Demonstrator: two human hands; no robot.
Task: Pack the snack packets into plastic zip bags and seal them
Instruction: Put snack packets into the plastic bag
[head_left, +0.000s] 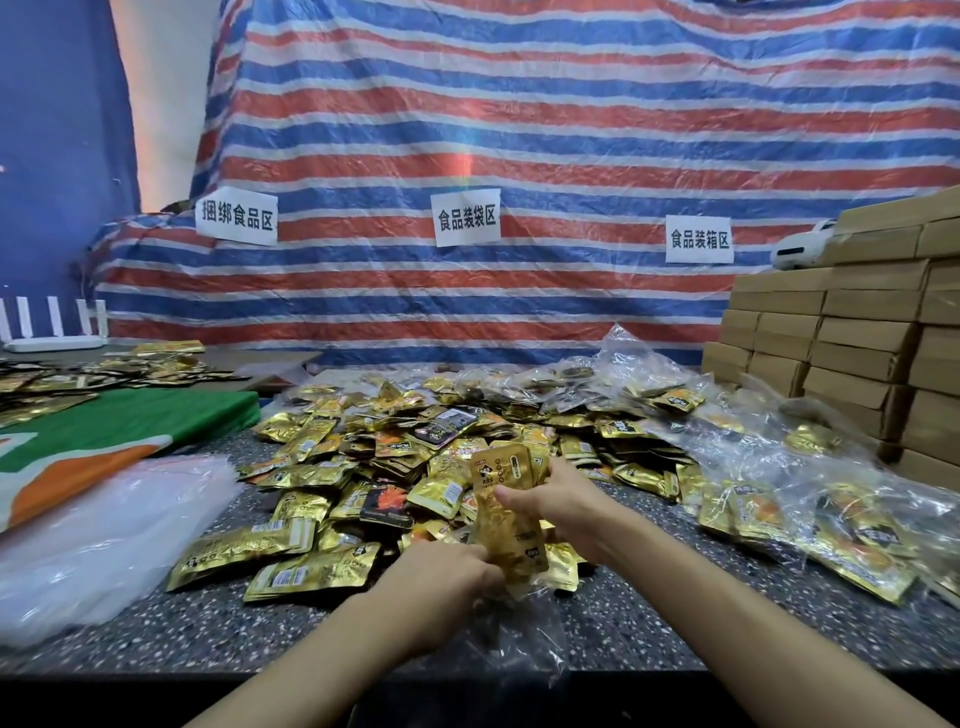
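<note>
Speckled table (234, 629) crowded: loose heap of gold packets (395, 452) behind the hands, filled clear bags (831, 514) right, cardboard boxes (857, 343) beyond, flat empty bags (98, 551) left. Right hand (558, 501) grips upright snack packets (503, 475). Left hand (441, 574) pinches their lower end, apparently at the mouth of a clear zip bag (524, 631), its outline faint over the table edge.

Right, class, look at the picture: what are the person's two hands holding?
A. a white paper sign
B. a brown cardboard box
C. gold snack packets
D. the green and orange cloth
C: the left hand and the right hand both grip a small bunch of gold snack packets above the speckled table, just in front of the loose pile.
</note>
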